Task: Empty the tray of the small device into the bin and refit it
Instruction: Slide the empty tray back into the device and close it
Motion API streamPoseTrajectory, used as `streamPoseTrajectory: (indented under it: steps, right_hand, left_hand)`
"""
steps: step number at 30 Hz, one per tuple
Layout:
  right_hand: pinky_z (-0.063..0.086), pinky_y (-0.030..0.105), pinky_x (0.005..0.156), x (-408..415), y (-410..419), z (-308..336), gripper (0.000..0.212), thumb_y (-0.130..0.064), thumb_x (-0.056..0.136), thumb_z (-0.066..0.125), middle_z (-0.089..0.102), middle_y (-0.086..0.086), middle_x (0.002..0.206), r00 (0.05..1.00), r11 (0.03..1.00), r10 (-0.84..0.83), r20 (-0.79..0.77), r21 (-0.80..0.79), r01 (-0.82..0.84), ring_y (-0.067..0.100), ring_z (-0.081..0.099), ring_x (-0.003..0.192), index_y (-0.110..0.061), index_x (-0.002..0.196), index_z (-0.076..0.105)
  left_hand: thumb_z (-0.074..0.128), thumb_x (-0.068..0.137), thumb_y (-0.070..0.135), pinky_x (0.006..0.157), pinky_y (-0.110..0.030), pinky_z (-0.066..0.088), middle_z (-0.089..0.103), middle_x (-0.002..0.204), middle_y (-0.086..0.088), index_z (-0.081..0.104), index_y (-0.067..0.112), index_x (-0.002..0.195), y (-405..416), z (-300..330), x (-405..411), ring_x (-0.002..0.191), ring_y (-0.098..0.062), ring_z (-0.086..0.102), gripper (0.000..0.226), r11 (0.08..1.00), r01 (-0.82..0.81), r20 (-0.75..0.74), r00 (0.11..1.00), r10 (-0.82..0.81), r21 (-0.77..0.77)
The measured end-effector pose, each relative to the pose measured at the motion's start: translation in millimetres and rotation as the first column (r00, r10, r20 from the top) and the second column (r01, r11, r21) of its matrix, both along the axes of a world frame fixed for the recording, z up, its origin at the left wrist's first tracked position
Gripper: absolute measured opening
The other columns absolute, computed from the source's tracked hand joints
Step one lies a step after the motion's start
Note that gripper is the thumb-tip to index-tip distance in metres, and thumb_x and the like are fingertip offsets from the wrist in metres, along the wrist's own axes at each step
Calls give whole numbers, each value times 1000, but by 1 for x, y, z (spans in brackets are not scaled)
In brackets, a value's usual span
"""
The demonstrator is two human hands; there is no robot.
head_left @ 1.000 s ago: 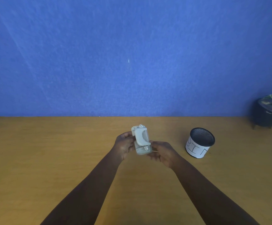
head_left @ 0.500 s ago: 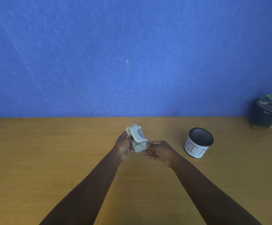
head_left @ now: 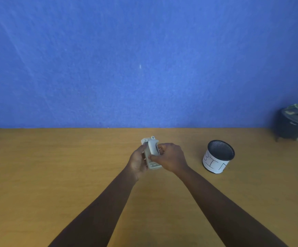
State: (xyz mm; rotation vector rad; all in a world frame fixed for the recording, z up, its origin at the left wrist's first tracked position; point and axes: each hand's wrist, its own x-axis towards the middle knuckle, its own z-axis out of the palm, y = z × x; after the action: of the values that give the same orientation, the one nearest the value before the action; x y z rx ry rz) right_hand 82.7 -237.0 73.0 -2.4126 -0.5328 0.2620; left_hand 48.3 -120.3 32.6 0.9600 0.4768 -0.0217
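A small pale grey-white device (head_left: pixel 151 150) is held upright above the middle of the wooden table (head_left: pixel 55 175). My left hand (head_left: pixel 137 162) grips its left side and lower end. My right hand (head_left: pixel 170 157) closes on its right side, thumb across the rounded white front part. Whether that part is the tray I cannot tell. The bin (head_left: pixel 218 156), a black mesh cup wrapped in white paper marked "BIN", stands on the table to the right of my hands, apart from them.
A dark pot with a green plant (head_left: pixel 295 122) sits at the far right edge of the table. A blue wall (head_left: pixel 144 59) rises behind the table's back edge.
My right hand has moved up from below the device and now grips its right side and front. The device has turned so its rounded white part faces me.
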Motion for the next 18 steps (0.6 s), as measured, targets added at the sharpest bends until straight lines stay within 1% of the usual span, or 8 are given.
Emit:
streamPoseTrajectory:
  steps: [2,4,6,8,10,12,15,18]
  right_hand:
    - [41,27,61,0,0,1,33,-38,71,71,70,7,80,1000,999,28,-15,22,-27,21,63,74,-10,88,70]
    - [39,25,61,-1,-1,2,32,-38,72,72,69,7,79,998,998,50,-32,32,-49,17,58,71,-11,89,71]
    - [37,24,59,0,-2,4,32,-40,72,71,66,5,77,997,998,60,-49,26,-59,15,56,70,-14,90,72]
    - [33,24,51,1,-3,4,26,-42,72,71,59,0,69,997,998,62,-56,11,-61,15,54,68,-17,80,70]
    - [32,22,48,1,-3,4,24,-44,72,71,57,-2,66,997,998,65,-51,-11,-66,15,54,68,-21,69,63]
    - [35,24,52,1,-4,4,26,-46,72,70,60,-1,72,996,997,68,-60,-23,-70,17,56,70,-21,75,66]
    - [36,26,54,1,-4,4,30,-49,72,69,56,0,68,994,996,82,-68,-41,-85,15,54,64,-21,66,59]
    - [46,30,65,1,-3,4,42,-50,72,69,71,7,85,994,997,72,-77,-9,-73,21,66,80,-12,89,72]
  left_hand:
    - [27,97,48,65,-31,56,76,73,-1,66,17,96,2,-3,0,64,-16,72,50,995,31,31,999,-28,-92]
    - [19,96,54,71,-36,53,78,74,-1,66,20,97,4,-4,-1,67,-18,73,58,993,50,31,998,-47,-111]
    - [17,96,53,74,-39,50,77,73,-2,65,20,97,4,-4,-2,77,-23,68,58,991,48,19,999,-46,-123]
    - [16,98,51,74,-40,49,77,71,-2,64,19,96,3,-4,0,80,-24,65,58,990,32,15,999,-30,-140]
    - [15,98,49,72,-38,50,78,70,-2,65,17,96,3,-3,1,71,-20,71,59,990,25,17,1000,-23,-139]
    - [16,99,48,70,-36,49,77,69,-2,64,16,96,3,-3,1,61,-16,73,58,990,21,18,1000,-19,-139]
    - [18,99,46,69,-37,49,76,73,-5,63,12,101,2,-3,2,66,-20,71,56,991,12,4,1000,-12,-132]
    - [18,100,45,70,-38,49,67,90,-9,62,12,104,-1,-1,2,79,-23,62,55,991,-14,-13,1000,13,-130]
